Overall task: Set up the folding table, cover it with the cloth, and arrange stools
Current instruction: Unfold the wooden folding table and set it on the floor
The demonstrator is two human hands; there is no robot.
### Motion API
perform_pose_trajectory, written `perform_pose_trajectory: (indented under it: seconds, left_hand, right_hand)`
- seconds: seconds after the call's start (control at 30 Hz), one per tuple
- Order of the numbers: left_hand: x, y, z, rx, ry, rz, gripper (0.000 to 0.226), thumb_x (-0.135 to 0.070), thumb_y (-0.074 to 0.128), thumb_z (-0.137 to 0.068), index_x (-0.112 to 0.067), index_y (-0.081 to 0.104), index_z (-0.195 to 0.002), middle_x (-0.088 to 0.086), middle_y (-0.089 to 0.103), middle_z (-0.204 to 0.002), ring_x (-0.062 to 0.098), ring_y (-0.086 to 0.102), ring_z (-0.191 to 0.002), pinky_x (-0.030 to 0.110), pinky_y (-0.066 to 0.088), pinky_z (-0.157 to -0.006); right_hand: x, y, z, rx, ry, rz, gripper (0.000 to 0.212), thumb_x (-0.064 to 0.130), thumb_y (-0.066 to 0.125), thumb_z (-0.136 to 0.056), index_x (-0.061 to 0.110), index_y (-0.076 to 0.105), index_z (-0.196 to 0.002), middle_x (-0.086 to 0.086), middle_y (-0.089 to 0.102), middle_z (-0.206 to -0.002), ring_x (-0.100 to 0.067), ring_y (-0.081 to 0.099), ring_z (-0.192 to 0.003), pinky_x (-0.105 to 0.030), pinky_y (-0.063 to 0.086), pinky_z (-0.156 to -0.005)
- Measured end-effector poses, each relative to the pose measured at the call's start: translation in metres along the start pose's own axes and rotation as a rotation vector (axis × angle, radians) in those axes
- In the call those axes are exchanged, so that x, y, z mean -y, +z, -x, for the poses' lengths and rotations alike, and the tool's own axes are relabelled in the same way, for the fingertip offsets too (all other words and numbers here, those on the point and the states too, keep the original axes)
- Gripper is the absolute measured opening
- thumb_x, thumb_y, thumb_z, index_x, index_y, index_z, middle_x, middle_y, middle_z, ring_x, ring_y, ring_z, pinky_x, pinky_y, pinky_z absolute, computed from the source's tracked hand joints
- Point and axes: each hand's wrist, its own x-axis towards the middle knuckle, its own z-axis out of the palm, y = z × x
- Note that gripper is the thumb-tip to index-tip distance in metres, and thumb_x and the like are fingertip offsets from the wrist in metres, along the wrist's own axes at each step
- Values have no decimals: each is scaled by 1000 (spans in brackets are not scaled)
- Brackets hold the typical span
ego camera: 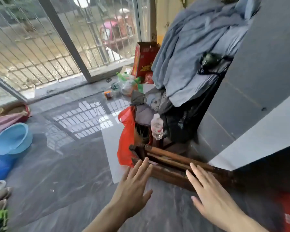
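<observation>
A dark brown wooden folded table (174, 162) leans on its edge against the grey wall, low on the floor. My left hand (132, 186) stretches out with straight fingers, its fingertips right at the table's left end. My right hand (211, 196) is also flat and open, fingers spread over the table's near rail. Neither hand grips anything. A blue-grey cloth (196, 52) is heaped high behind the table. No stool is plainly visible.
A red plastic bag (126, 136) and a water bottle (156, 126) crowd the table's far end. Bottles and a red box (144, 59) lie near the barred window. Blue basins (12, 139) stand at the left, shoes at the lower left. Glossy grey floor (70, 173) spreads between.
</observation>
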Motion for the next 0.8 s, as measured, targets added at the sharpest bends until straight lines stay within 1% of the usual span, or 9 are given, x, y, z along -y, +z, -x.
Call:
perform_pose_trajectory:
  seconds: [0.03,0.1,0.17,0.27,0.37,0.5,0.63,0.73,0.8]
  left_hand:
    - [4,17,-10,24,-5,-1,77,-55,31,-94,-29,-10,-154,-11,-35,-153,15,-24,-145,40,-10,-117]
    - [9,53,-25,67,-11,-1,77,-54,32,-96,-26,-11,-154,-8,-37,-153,15,-25,-145,38,-9,-118]
    - [12,85,-35,129,1,-11,76,-53,30,-97,-23,-11,-154,-4,-36,-153,17,-26,-145,38,-10,-117]
    - [13,119,-50,156,65,10,74,-47,34,-98,-21,-4,-156,-2,-29,-157,18,-22,-146,41,-6,-120]
    - [17,134,-68,58,98,76,72,-40,40,-95,-23,7,-156,-4,-17,-161,13,-13,-148,41,4,-122]
    - [38,134,-93,-97,12,73,75,-36,53,-89,-19,20,-154,-1,-5,-163,15,-6,-149,44,11,-121]
    - [73,121,-126,-313,-84,104,80,-30,57,-82,-14,24,-153,3,5,-163,21,3,-150,50,14,-120]
    - [98,118,-153,-216,-282,180,77,-36,52,-86,-14,20,-153,6,15,-161,24,9,-149,47,15,-119]
    - [107,119,-165,-167,-337,221,58,-36,54,-89,-14,39,-141,9,44,-141,32,38,-133,45,37,-103]
  right_hand:
    - [-1,12,-14,4,-5,16,84,43,84,-63,10,57,-136,-16,41,-149,-29,52,-130,-39,47,-101]
    - [-4,33,-43,-2,-21,18,79,43,61,-87,15,27,-153,-13,10,-162,-27,22,-147,-40,25,-118]
    - [-10,56,-69,2,9,-14,74,41,46,-96,18,10,-156,-9,-7,-163,-25,4,-150,-39,12,-122]
    - [-25,80,-101,-20,59,-25,73,35,53,-93,15,19,-155,-12,5,-162,-29,16,-147,-43,20,-119]
    - [-27,98,-138,-84,52,-71,68,32,58,-92,14,29,-151,-11,22,-159,-28,30,-142,-46,26,-116]
    - [-18,132,-169,-35,88,-32,75,44,51,-93,17,16,-154,-8,26,-158,-26,26,-144,-49,22,-117]
    - [-13,151,-169,-62,162,45,90,45,64,-79,14,20,-152,-11,40,-146,-33,41,-130,-52,29,-109]
    - [-17,153,-173,-34,145,68,96,45,62,-77,14,13,-153,-11,37,-146,-33,40,-128,-51,29,-108]
    - [-20,153,-176,-4,139,53,96,47,58,-79,16,4,-153,-9,30,-149,-32,34,-133,-51,25,-111]
